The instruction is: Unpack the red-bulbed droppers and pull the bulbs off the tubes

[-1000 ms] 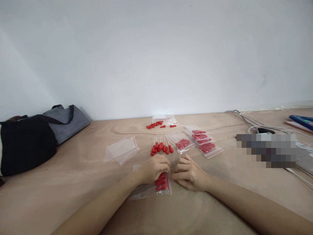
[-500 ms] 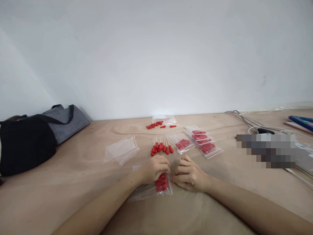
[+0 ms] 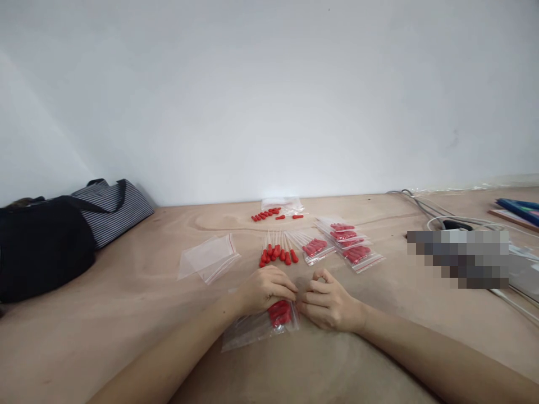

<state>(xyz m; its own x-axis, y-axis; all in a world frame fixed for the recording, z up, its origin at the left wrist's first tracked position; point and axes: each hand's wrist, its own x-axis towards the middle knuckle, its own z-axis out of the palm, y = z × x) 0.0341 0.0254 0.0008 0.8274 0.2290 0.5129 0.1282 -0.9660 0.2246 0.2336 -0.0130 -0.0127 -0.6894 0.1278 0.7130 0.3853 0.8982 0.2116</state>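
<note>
A clear zip-lock bag [image 3: 248,335] lies in front of me with several red-bulbed droppers [image 3: 279,314] inside, their bulbs toward the zip end on the right. My left hand [image 3: 268,289] grips the bag's upper edge near that end, covering part of the bulbs. At the zip edge, my right hand [image 3: 329,303] has its fingers curled and pinches the bag's corner; the exact contact is partly hidden. Just beyond both hands, loose droppers [image 3: 275,253] with red bulbs and pale stems lie fanned on the table.
Filled zip bags [image 3: 356,253] overlap to the right of the loose droppers. Flat unfilled bags [image 3: 210,259] lie to the left. More droppers [image 3: 265,214] rest near the wall. A black-and-striped cloth bag [image 3: 50,241] stands far left; cables [image 3: 416,205] run along the right.
My left hand has shifted slightly right along the bag, closer to my right hand. The bag has tilted a little, its lower left end nearer me. Other items stay put.
</note>
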